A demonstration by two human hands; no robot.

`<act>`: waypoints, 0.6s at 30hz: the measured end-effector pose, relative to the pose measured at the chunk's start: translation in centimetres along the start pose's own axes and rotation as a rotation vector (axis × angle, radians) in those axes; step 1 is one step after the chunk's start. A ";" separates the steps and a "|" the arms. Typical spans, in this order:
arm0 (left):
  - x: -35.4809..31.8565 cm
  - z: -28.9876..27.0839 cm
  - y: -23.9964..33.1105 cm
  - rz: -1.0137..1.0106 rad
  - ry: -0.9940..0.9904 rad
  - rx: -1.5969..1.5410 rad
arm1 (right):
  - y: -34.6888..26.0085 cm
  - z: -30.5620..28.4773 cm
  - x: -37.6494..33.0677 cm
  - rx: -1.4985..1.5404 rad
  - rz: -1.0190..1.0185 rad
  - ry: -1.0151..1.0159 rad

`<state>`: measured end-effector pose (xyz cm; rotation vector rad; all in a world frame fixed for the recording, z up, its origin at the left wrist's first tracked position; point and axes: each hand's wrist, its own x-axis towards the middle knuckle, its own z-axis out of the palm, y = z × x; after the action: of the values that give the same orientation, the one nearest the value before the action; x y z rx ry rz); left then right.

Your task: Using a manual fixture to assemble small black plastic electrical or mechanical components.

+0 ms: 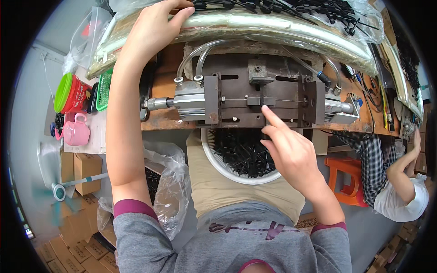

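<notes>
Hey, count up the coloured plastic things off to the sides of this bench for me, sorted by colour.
Pink: 1, the pink jug
Green: 2, the green basket and the green lid on the red tub
Red: 1, the red tub
Orange: 1, the orange stool
Total: 5

Grey floor (45,77) with cardboard boxes (84,170) stacked lower left. Worn brown desk (166,119), pink mug (76,131) and green-lidded red jar (68,93) at its left end. Orange stool (347,175) on the right beside a seated co-worker (391,182). Even light.
</notes>
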<state>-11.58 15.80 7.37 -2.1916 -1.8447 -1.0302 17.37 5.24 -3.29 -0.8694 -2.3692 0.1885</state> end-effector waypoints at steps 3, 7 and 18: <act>0.3 -0.2 -2.1 -0.070 -0.121 -0.134 | 0.1 0.0 1.3 -0.105 -0.027 -0.050; -1.2 -0.5 -1.7 0.033 -0.024 -0.197 | -0.2 -0.4 1.7 -0.196 -0.001 -0.146; -12.5 -0.7 7.3 0.090 -0.104 -0.387 | 3.2 -4.5 12.1 0.108 0.063 0.161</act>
<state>-5.83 3.09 3.60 -2.5572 -1.6812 -1.3763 14.38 15.02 5.26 -0.8746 -2.1635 0.2591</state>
